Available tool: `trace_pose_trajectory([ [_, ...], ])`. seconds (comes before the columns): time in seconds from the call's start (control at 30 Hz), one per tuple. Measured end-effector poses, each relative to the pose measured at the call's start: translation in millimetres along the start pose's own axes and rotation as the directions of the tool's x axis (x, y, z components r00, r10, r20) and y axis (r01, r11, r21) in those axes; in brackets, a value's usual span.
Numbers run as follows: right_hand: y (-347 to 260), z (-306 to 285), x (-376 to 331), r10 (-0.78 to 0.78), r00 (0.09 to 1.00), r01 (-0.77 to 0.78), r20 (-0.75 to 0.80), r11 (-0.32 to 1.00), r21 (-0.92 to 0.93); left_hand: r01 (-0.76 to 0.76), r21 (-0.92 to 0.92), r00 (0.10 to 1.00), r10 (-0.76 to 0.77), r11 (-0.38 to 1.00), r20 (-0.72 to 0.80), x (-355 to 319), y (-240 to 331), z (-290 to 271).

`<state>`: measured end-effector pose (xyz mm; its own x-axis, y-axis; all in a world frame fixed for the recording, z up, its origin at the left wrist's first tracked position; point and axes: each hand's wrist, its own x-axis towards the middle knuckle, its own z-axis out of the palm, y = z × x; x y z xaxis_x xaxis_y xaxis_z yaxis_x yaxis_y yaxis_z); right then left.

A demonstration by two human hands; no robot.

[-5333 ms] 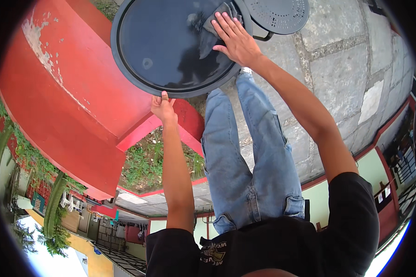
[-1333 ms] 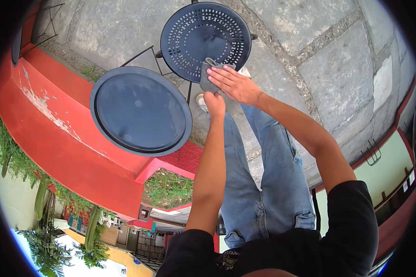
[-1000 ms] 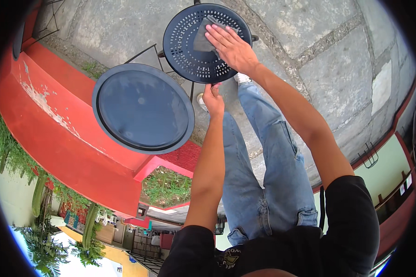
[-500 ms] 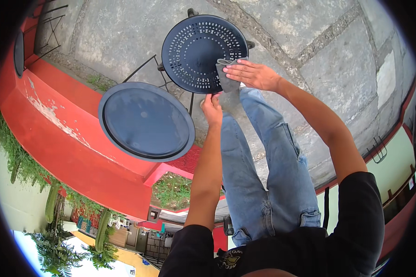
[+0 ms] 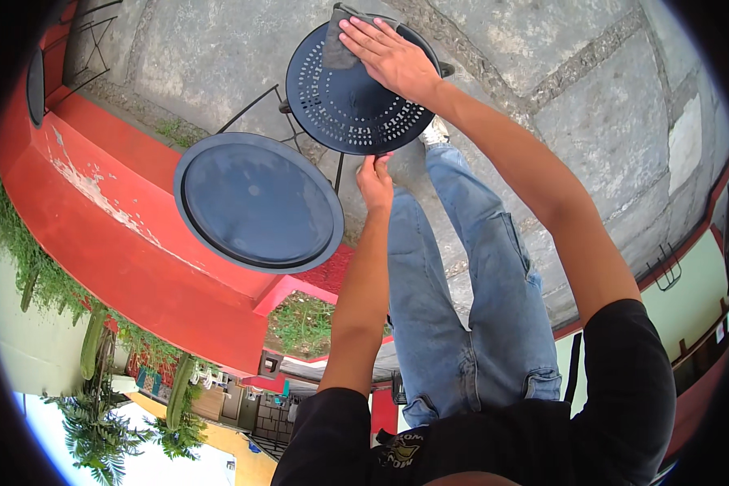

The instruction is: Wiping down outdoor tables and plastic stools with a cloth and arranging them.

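Note:
A round black stool (image 5: pixel 344 101) with a seat pierced by rings of small holes stands in front of me. My left hand (image 5: pixel 375 182) pinches the near rim of the seat, its fingertips partly hidden beneath the edge. A grey folded cloth (image 5: pixel 337 47) lies on the far left part of the seat. My right hand (image 5: pixel 393 58) holds it there, palm down with fingers stretched over the cloth; the thumb is hidden. My right forearm reaches across the right side of the seat.
Close on the left stands a round dark table (image 5: pixel 255 198) with a raised rim and thin metal legs. Behind it curves a low red wall (image 5: pixel 138 267) with peeling paint. Grey paving (image 5: pixel 575 73) spreads around the stool. Another dark round top (image 5: pixel 35 91) shows at the far left.
My right hand has slid the cloth from the near right edge of the seat to its far left part. My left hand stays on the near rim.

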<state>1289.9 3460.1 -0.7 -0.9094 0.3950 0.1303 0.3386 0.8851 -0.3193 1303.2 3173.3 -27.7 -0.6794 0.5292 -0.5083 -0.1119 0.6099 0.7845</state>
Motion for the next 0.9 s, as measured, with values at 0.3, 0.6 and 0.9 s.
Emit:
trace_pose_trajectory([
  [0.3,-81.8,17.9,-6.4,-0.293,0.935,0.244,0.202,0.941,0.236,0.033,-0.031,0.995,-0.030,0.999,0.091,5.6,-13.4,-14.2],
  [0.6,-82.5,18.2,-25.0,-0.363,0.890,0.328,0.274,0.930,0.167,0.213,0.414,0.977,-0.187,0.885,-0.103,-38.8,90.2,-16.6],
  [0.9,-31.0,-2.5,61.1,-0.324,0.943,0.330,0.076,0.940,-0.087,-0.180,0.684,0.983,0.156,0.707,0.097,66.9,173.1,-49.5],
])
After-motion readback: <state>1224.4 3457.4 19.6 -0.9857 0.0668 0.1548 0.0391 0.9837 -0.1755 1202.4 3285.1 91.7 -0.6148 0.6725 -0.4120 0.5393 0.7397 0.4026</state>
